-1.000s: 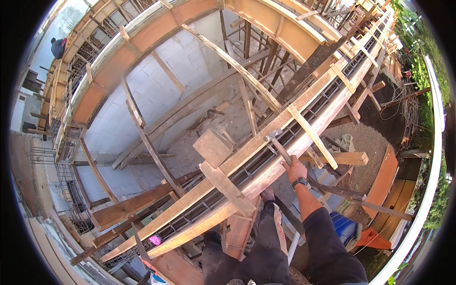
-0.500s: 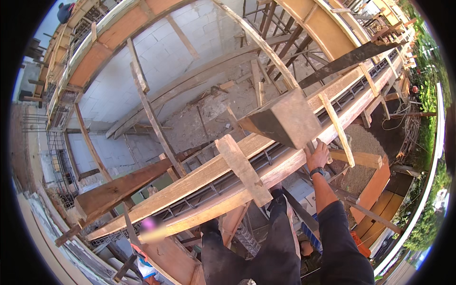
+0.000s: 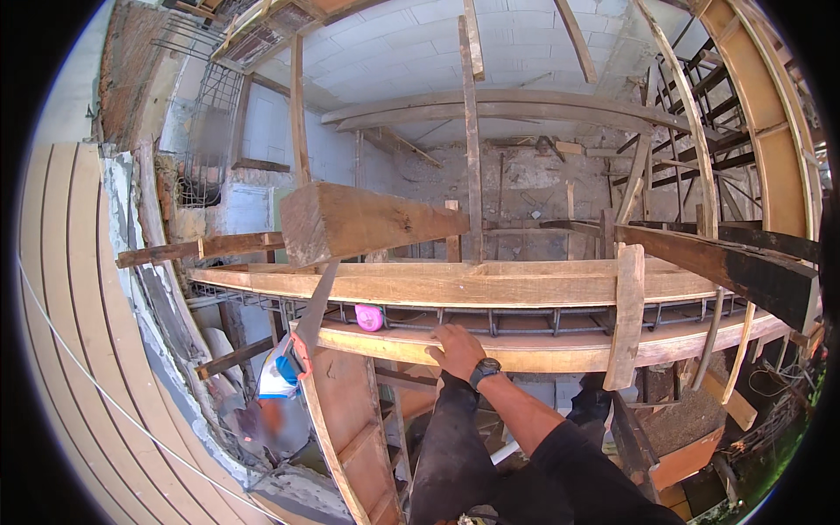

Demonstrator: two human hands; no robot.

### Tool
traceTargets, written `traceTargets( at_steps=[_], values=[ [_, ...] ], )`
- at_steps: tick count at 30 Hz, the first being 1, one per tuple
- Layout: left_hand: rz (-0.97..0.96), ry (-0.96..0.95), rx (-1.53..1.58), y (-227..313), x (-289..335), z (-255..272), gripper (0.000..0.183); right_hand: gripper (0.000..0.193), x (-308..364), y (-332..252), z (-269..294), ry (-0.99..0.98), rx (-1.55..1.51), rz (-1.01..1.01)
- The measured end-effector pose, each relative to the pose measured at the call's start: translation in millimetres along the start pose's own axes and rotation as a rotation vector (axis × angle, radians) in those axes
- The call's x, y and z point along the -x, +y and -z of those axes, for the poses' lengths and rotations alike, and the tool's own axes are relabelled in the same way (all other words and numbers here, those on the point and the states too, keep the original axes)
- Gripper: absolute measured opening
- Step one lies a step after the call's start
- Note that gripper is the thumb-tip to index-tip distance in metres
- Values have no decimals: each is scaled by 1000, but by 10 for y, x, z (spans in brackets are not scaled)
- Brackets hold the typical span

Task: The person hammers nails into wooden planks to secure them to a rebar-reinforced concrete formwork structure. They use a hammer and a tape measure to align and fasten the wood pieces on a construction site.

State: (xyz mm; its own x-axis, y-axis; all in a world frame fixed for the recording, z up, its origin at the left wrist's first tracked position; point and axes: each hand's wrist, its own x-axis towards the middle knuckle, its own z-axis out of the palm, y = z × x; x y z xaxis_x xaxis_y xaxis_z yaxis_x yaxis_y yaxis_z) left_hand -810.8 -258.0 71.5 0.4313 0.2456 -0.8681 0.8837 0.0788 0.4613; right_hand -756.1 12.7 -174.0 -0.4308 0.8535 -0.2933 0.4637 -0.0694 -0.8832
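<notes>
My right hand (image 3: pixel 457 352), with a dark watch on its wrist, grips the edge of the near board (image 3: pixel 534 352) of a long wooden formwork. Its fingers bend over the top and the thumb sits apart on the left. Steel reinforcing bars (image 3: pixel 525 320) run in the slot between this board and the far one (image 3: pixel 490 284). Left of the hand, a small rounded pink case (image 3: pixel 369 317) lies in the slot. A handsaw (image 3: pixel 317 302) with an orange-red handle stands farther left against the formwork. My left hand is out of view.
A thick timber (image 3: pixel 376 223) juts over the formwork at left, a dark one (image 3: pixel 735 267) at right. A short wooden cleat (image 3: pixel 626 315) crosses both boards. My legs (image 3: pixel 455 446) stand among panels and props below. Grooved planks (image 3: pixel 83 350) lie far left.
My view has turned left and the formwork now runs nearly level. My right hand has shifted left along the near board, from right of the cleat to near the pink case.
</notes>
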Motion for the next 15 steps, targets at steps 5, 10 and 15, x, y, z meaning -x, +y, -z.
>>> traceTargets(
  at_steps=[5, 10, 15],
  values=[
    [41, 50, 126, -595, 79, 181, 15, 44, -684, -267, -1063, -107, 44, -57],
    [81, 105, 258, -1140, 168, 337, 13, 56, -1039, -357, -1715, -32, 305, 0],
    [140, 181, 420, -1476, 288, 411, 11, 57, -1285, -507, -1967, -38, 394, -173]
  ],
)
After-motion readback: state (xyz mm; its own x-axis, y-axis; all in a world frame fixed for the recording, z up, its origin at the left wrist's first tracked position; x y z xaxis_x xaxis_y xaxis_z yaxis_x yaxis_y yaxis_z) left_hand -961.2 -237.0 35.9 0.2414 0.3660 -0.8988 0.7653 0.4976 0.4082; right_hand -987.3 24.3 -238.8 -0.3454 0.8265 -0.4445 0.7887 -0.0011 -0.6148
